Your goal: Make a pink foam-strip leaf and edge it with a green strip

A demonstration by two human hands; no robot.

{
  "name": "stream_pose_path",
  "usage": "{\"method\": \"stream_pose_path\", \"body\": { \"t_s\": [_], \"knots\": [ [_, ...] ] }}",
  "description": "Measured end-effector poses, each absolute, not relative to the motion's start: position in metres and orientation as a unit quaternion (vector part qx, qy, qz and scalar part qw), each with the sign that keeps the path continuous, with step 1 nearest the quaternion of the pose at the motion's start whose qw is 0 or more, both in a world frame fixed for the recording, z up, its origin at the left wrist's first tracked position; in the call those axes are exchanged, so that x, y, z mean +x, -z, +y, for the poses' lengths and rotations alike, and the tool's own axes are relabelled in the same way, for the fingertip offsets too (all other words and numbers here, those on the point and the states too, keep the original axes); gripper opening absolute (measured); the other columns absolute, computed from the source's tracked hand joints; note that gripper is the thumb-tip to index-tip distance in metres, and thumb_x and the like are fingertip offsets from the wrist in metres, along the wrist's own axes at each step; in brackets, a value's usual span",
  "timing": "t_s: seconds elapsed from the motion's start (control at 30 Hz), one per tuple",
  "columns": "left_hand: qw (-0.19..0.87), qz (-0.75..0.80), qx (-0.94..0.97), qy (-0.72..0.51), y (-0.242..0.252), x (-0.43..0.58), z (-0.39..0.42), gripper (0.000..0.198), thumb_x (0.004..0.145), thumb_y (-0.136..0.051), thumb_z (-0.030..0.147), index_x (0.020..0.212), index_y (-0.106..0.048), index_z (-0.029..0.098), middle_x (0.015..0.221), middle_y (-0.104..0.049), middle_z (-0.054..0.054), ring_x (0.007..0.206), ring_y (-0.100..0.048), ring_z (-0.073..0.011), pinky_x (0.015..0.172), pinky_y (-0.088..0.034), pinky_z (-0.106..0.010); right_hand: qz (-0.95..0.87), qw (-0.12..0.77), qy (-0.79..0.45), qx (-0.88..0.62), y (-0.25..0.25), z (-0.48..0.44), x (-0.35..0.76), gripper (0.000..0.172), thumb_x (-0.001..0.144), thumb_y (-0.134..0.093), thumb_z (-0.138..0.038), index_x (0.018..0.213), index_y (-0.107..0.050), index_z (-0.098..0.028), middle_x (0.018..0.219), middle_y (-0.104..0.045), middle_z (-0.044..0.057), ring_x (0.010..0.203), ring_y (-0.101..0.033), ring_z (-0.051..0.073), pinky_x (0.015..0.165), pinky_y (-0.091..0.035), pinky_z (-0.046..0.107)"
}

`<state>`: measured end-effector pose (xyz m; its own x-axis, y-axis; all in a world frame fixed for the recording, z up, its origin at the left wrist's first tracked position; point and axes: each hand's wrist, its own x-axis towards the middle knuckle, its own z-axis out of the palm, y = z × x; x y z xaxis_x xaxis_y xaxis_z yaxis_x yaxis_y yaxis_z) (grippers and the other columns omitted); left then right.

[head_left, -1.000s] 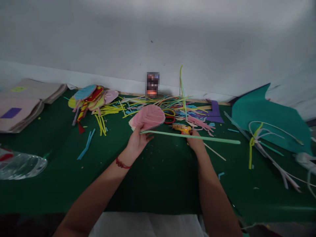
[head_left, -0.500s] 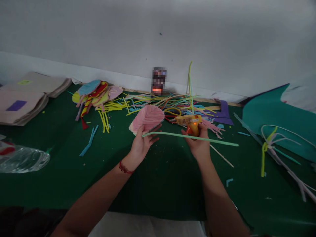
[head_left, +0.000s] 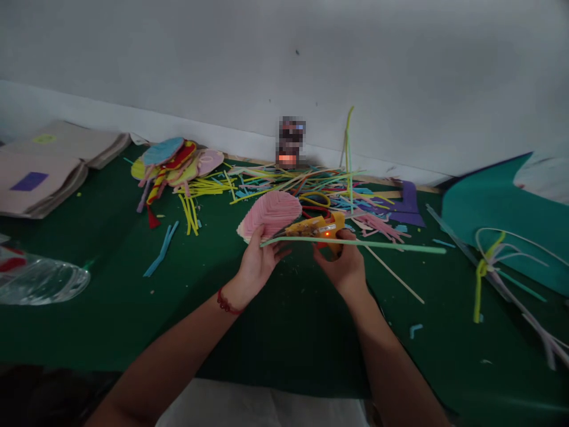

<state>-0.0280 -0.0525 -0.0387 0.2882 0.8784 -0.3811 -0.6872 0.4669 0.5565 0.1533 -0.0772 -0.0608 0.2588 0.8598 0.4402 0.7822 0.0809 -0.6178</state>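
My left hand (head_left: 258, 261) is closed on a pink leaf-shaped foam piece (head_left: 271, 214) and on the near end of a long pale green strip (head_left: 386, 245) that runs off to the right. A red thread band sits on that wrist. My right hand (head_left: 341, 265) grips a yellow glue gun (head_left: 317, 226) with a small orange light lit. The gun's nozzle points left, toward the pink piece. Both hands hover just above the green table cover (head_left: 284, 320).
A heap of coloured foam strips (head_left: 311, 184) lies behind the hands. Finished leaf shapes (head_left: 173, 163) are piled at back left, beside brown paper bags (head_left: 48, 169). A clear plastic bottle (head_left: 40, 281) lies at left. Teal foam sheet (head_left: 498, 207) and looped strips (head_left: 493, 261) lie at right.
My right hand lifted the glue gun off the table and swung it left toward the pink piece. My left hand kept hold of the pink piece and green strip.
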Motion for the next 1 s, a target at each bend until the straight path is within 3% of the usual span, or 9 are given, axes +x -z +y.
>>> {"method": "stream_pose_path", "body": {
  "t_s": [0.07, 0.27, 0.67, 1.0],
  "knots": [
    [0.791, 0.330, 0.137, -0.496, 0.039, -0.028, -0.052, 0.042, 0.093, -0.035, 0.040, 0.099, -0.068, 0.016, 0.092, -0.071, -0.009, 0.091, -0.063, -0.0230, 0.081, -0.048, -0.035, -0.613, 0.411, -0.052, -0.673, 0.061, -0.078, 0.153, 0.045, 0.067, -0.065, -0.054, 0.097, -0.051, -0.023, 0.089, -0.065, 0.005, 0.072, -0.067, 0.025, 0.057, -0.053, 0.036],
    [0.790, 0.333, 0.123, -0.500, 0.040, -0.028, -0.052, 0.039, 0.093, -0.038, 0.039, 0.092, -0.068, 0.016, 0.087, -0.070, -0.008, 0.084, -0.063, -0.0212, 0.081, -0.048, -0.035, -0.630, 0.446, -0.077, -0.632, 0.066, -0.077, 0.155, 0.046, 0.069, -0.065, -0.048, 0.104, -0.048, -0.023, 0.098, -0.065, 0.007, 0.087, -0.067, 0.026, 0.072, -0.056, 0.039],
    [0.790, 0.335, 0.124, -0.499, 0.040, -0.028, -0.052, 0.039, 0.093, -0.037, 0.039, 0.092, -0.068, 0.015, 0.087, -0.070, -0.008, 0.083, -0.063, -0.0203, 0.077, -0.048, -0.033, -0.633, 0.448, -0.084, -0.625, 0.058, -0.076, 0.153, 0.037, 0.070, -0.062, -0.045, 0.097, -0.051, -0.022, 0.091, -0.064, 0.006, 0.071, -0.065, 0.020, 0.060, -0.054, 0.033],
    [0.792, 0.331, 0.139, -0.494, 0.040, -0.029, -0.053, 0.041, 0.094, -0.036, 0.040, 0.096, -0.069, 0.016, 0.098, -0.071, -0.009, 0.096, -0.064, -0.0226, 0.078, -0.049, -0.032, -0.601, 0.412, -0.087, -0.680, 0.054, -0.080, 0.154, 0.040, 0.070, -0.061, -0.049, 0.097, -0.053, -0.021, 0.088, -0.065, 0.007, 0.071, -0.064, 0.022, 0.059, -0.051, 0.033]
  ]
}}
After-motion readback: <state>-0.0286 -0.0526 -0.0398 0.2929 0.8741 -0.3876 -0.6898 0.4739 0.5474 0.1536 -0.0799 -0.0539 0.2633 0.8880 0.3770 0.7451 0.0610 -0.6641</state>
